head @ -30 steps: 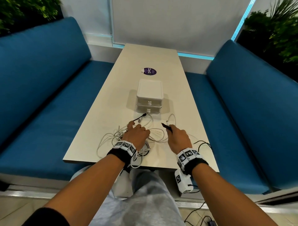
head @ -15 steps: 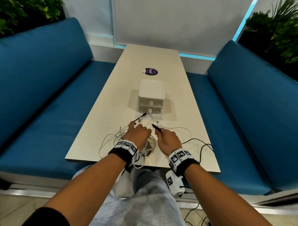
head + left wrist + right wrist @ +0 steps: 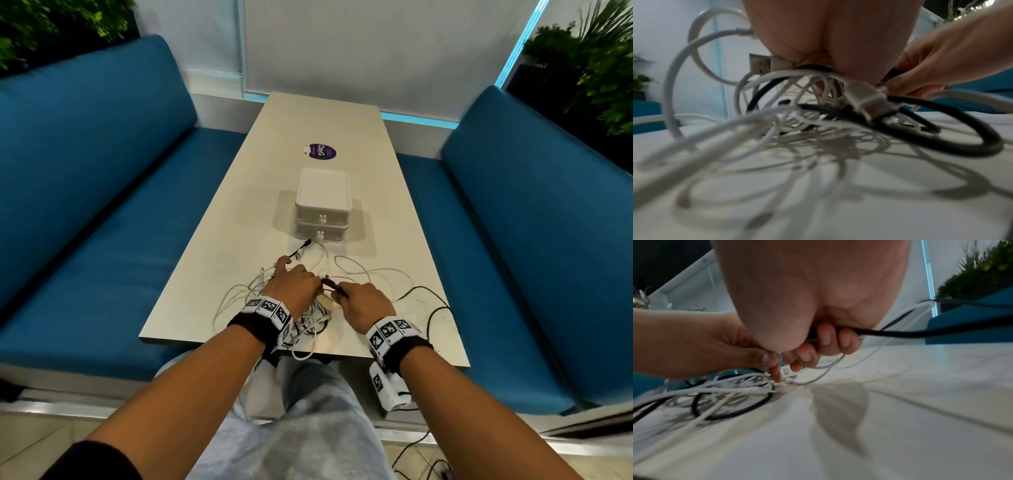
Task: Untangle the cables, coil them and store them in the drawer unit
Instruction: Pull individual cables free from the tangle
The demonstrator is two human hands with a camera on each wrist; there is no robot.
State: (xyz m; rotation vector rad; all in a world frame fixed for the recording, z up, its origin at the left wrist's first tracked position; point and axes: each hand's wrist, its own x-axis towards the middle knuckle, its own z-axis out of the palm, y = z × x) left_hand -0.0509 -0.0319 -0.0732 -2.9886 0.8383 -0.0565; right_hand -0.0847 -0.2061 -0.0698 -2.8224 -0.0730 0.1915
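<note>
Several cables [image 3: 318, 274]: tangled at near table [image 3: 239, 219] edge, before closed drawer unit [image 3: 323, 209] | right hand [image 3: 364, 306]: fingers curled round black cable [image 3: 900, 334] | left hand [image 3: 294, 286]: pressing the tangle, grip unclear | handling: light, limp, snag-prone; best held near plugs.
</note>
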